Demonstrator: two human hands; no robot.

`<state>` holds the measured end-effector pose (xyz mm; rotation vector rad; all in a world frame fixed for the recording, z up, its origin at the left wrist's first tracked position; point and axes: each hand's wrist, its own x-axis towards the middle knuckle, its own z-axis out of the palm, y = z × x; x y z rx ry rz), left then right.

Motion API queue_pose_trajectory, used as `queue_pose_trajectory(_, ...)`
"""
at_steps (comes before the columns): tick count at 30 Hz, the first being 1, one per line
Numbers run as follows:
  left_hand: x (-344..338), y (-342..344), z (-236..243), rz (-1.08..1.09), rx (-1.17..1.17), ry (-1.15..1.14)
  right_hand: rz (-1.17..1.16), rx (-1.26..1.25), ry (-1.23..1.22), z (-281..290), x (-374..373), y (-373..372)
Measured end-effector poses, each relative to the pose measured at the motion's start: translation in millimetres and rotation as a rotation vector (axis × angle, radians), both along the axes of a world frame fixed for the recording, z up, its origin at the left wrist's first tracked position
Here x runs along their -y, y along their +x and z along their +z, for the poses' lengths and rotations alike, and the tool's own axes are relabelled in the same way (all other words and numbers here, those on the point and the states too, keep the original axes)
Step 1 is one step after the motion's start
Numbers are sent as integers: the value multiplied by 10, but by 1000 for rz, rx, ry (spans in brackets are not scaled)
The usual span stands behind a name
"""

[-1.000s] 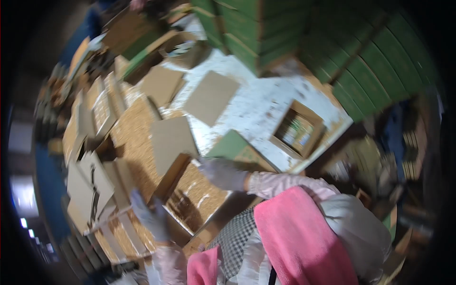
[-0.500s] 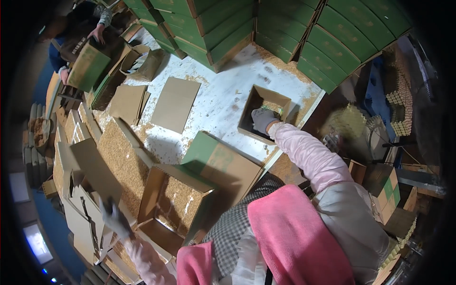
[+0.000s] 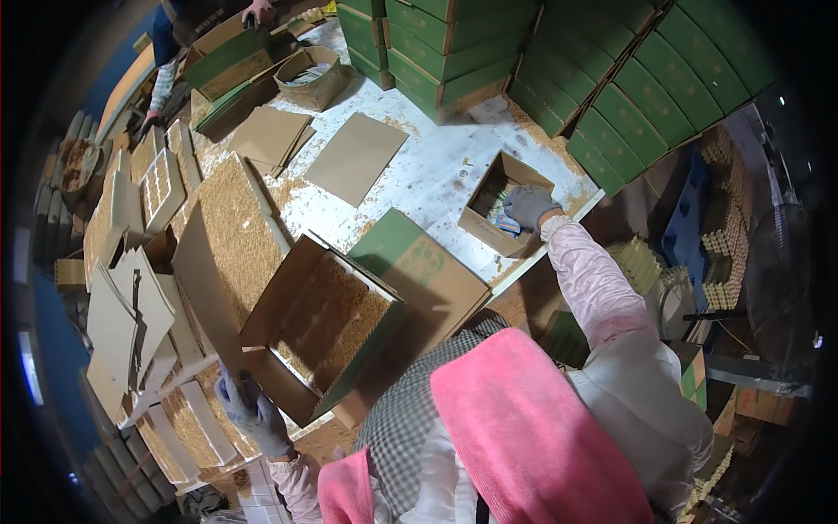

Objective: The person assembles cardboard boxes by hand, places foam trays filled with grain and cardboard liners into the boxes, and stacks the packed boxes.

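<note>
My left hand (image 3: 251,412), in a grey glove, grips the lower end of a brown cardboard sheet (image 3: 206,284). This sheet leans upright beside an open carton (image 3: 362,345) filled with golden-brown grains, with some white strips showing on them. My right hand (image 3: 529,207), also gloved, reaches down into a small open cardboard box (image 3: 482,224) near the table's right edge. Its fingers curl over small colourful packets (image 3: 506,224), partly hidden by the hand. A flattened green-and-brown carton (image 3: 428,266) lies between the two boxes.
Green cartons (image 3: 471,61) stand stacked along the back. Flat cardboard sheets (image 3: 356,159) and a round bin (image 3: 310,79) of packets sit on the white table (image 3: 423,175). Cut cardboard (image 3: 131,306) piles up at left, beside a grain-filled tray (image 3: 229,231). Another person's hand (image 3: 259,12) touches a far carton.
The view has shifted. My left hand has brought the cardboard sheet closer to the grain-filled carton. My right hand stays in the small box, where colourful packets now show under its fingers.
</note>
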<state>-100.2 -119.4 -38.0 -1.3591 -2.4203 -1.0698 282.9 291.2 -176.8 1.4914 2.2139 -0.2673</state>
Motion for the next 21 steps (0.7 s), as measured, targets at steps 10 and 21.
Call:
queue_pose_trajectory(10, 68, 164, -52, -152, -120, -63, 836, -727, 120, 1448, 1590, -1890)
queue_pose_trajectory(21, -51, 78, -30, -715, 181, -999, 1112, -1126, 171, 1328, 1903, -2369)
